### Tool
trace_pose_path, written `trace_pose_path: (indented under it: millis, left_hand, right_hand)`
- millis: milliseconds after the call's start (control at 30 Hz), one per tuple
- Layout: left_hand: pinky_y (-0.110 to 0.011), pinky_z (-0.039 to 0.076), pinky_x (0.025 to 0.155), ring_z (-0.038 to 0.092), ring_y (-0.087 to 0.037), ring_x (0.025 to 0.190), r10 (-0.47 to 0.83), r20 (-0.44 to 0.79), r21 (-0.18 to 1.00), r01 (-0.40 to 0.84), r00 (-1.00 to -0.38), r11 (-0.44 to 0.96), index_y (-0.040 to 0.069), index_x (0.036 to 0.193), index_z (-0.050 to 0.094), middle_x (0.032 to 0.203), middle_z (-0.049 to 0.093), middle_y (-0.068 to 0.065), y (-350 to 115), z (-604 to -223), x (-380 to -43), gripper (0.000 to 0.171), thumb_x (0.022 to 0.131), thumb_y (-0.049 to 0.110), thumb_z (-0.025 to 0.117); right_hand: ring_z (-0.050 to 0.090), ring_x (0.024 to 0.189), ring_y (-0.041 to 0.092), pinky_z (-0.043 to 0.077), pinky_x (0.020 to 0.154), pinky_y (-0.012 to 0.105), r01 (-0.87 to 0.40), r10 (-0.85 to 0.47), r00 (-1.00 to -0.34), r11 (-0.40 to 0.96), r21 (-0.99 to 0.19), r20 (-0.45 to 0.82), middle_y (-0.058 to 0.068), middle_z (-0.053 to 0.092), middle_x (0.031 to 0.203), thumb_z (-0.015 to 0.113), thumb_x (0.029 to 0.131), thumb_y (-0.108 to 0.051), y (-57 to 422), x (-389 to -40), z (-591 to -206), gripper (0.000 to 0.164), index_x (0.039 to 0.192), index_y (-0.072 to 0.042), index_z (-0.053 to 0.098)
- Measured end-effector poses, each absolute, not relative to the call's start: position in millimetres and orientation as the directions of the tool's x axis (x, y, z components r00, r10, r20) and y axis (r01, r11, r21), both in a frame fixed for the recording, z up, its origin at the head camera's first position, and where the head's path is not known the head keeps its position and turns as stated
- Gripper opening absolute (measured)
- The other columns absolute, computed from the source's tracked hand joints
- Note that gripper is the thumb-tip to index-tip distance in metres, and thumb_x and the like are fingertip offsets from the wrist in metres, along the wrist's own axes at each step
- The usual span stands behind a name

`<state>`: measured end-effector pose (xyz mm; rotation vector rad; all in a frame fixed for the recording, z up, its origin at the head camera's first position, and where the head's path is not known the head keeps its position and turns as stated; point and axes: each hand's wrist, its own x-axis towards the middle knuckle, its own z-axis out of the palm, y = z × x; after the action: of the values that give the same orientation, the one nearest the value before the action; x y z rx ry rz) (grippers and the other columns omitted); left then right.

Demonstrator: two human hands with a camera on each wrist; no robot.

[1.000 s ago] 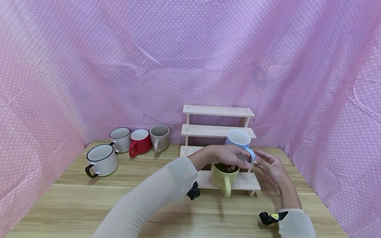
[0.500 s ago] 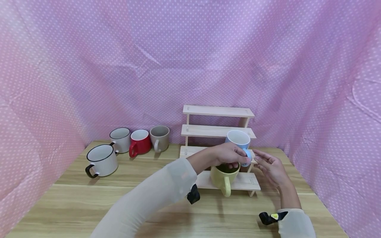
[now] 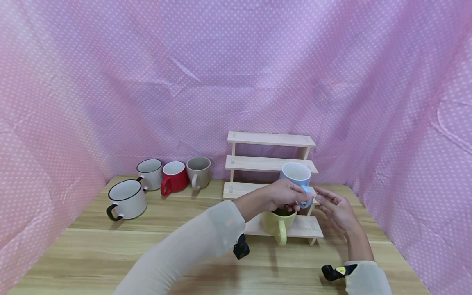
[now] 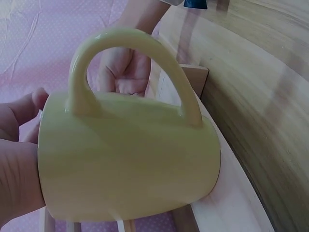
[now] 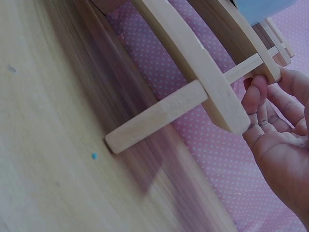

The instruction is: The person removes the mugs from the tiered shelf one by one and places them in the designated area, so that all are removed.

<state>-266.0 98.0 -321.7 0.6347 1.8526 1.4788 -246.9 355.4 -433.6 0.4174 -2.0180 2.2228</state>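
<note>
On the third step down of a pale wooden tiered rack, a light blue mug stands upright. My left hand reaches over the yellow mug and pinches the blue mug's handle. That yellow mug is on the lowest step, handle towards me; in the left wrist view the yellow mug hides much of the left hand. At the rack's right side is my right hand. In the right wrist view the right hand grips a shelf end between its fingertips.
Left on the wooden table stand a wide white mug with black handle, a ribbed white mug, a red mug and a taupe mug. A pink dotted cloth hangs behind and at both sides.
The blue mug's handle has swung from the right towards the front, with my left fingers on it. My right hand has stayed by the rack's side.
</note>
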Motion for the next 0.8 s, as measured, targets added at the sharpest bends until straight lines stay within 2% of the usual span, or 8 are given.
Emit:
trace_pose_path:
  millis: [167, 267, 367, 567, 667, 800]
  left_hand:
    - [-0.019, 0.04, 0.05, 0.054, -0.011, 0.056, 0.687, -0.159, 0.981, -0.037, -0.709, 0.189, 0.004, 0.102, 0.079, 0.063, 0.062, -0.004, 99.8, -322.4, -262.5, 0.029, 0.101, 0.03, 0.067]
    - [-0.019, 0.039, 0.047, 0.053, -0.01, 0.053, 0.667, -0.134, 0.989, -0.051, -0.733, 0.142, 0.001, 0.097, 0.079, 0.059, 0.061, -0.004, 101.9, -323.9, -261.6, 0.033, 0.101, 0.032, 0.066]
    - [-0.018, 0.04, 0.046, 0.053, -0.009, 0.052, 0.655, -0.116, 0.993, -0.074, -0.747, 0.091, -0.001, 0.096, 0.079, 0.058, 0.061, -0.003, 103.8, -324.9, -260.3, 0.035, 0.102, 0.031, 0.066]
    - [-0.017, 0.043, 0.049, 0.056, -0.008, 0.055, 0.621, -0.09, 0.996, -0.088, -0.778, 0.033, -0.007, 0.105, 0.076, 0.062, 0.062, -0.003, 107.2, -322.7, -255.5, 0.034, 0.102, 0.025, 0.066]
    - [-0.016, 0.043, 0.049, 0.055, -0.009, 0.055, 0.577, -0.082, 0.996, -0.076, -0.813, 0.034, -0.007, 0.102, 0.076, 0.062, 0.062, -0.004, 109.8, -321.2, -252.0, 0.032, 0.101, 0.023, 0.067]
    - [-0.018, 0.045, 0.05, 0.055, -0.011, 0.057, 0.487, -0.083, 0.996, -0.053, -0.87, 0.075, -0.001, 0.092, 0.079, 0.063, 0.063, -0.005, 113.9, -319.0, -246.3, 0.028, 0.099, 0.024, 0.07]
  right_hand:
    - [0.066, 0.108, 0.007, 0.058, 0.087, 0.025, -0.277, -0.113, -0.949, -0.138, -0.951, 0.293, -0.005, 0.069, 0.127, 0.053, 0.105, 0.0, 356.5, -248.2, -435.0, 0.037, 0.142, 0.001, 0.056]
    - [0.066, 0.109, 0.007, 0.057, 0.087, 0.025, -0.284, -0.119, -0.947, -0.134, -0.949, 0.3, -0.005, 0.068, 0.129, 0.053, 0.106, 0.0, 356.9, -248.9, -435.4, 0.037, 0.142, 0.0, 0.057]
    - [0.065, 0.109, 0.007, 0.057, 0.088, 0.026, -0.287, -0.117, -0.946, -0.127, -0.95, 0.301, -0.006, 0.068, 0.129, 0.053, 0.106, -0.001, 356.9, -249.2, -435.5, 0.037, 0.143, 0.001, 0.056]
    - [0.065, 0.108, 0.007, 0.058, 0.088, 0.027, -0.278, -0.108, -0.95, -0.135, -0.951, 0.293, -0.006, 0.068, 0.128, 0.054, 0.105, 0.0, 356.0, -249.0, -434.6, 0.04, 0.145, 0.007, 0.051]
    - [0.065, 0.108, 0.006, 0.057, 0.088, 0.027, -0.275, -0.104, -0.951, -0.134, -0.952, 0.289, -0.006, 0.068, 0.128, 0.054, 0.105, -0.001, 355.7, -248.7, -434.2, 0.042, 0.145, 0.009, 0.048]
    - [0.065, 0.109, 0.007, 0.058, 0.089, 0.027, -0.276, -0.104, -0.952, -0.128, -0.953, 0.289, -0.006, 0.068, 0.129, 0.054, 0.105, -0.001, 356.1, -247.8, -434.7, 0.042, 0.146, 0.009, 0.048]
